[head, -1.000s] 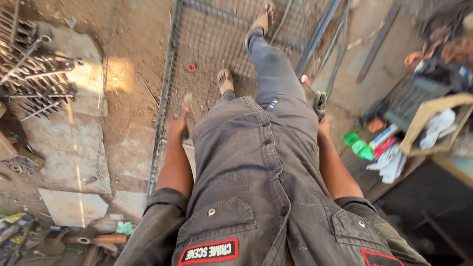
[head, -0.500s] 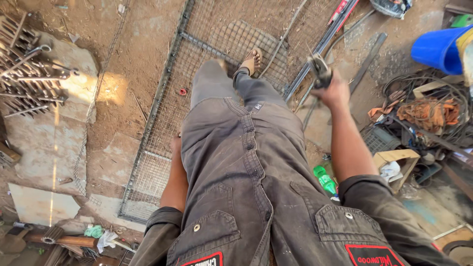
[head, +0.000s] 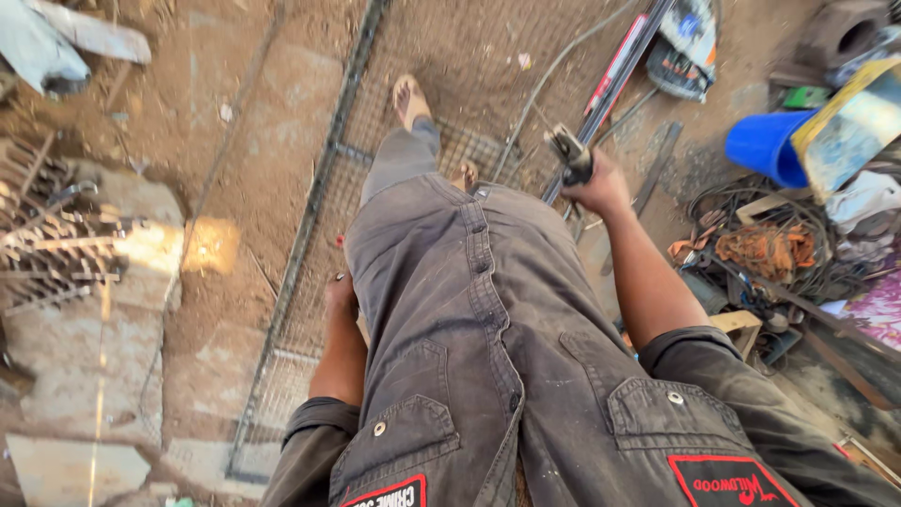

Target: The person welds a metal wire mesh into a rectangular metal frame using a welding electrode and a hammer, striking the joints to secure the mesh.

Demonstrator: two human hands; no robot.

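Head view: I read my right hand (head: 601, 188) clenched on a welding electrode holder (head: 569, 155) above the wire mesh frame (head: 319, 216); left hand (head: 340, 296) hangs released. Next: lower to a joint.

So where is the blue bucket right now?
In the head view the blue bucket lies at the upper right, on the ground beyond the right hand, just above the tangle of cables and partly covered by a yellow-edged board.
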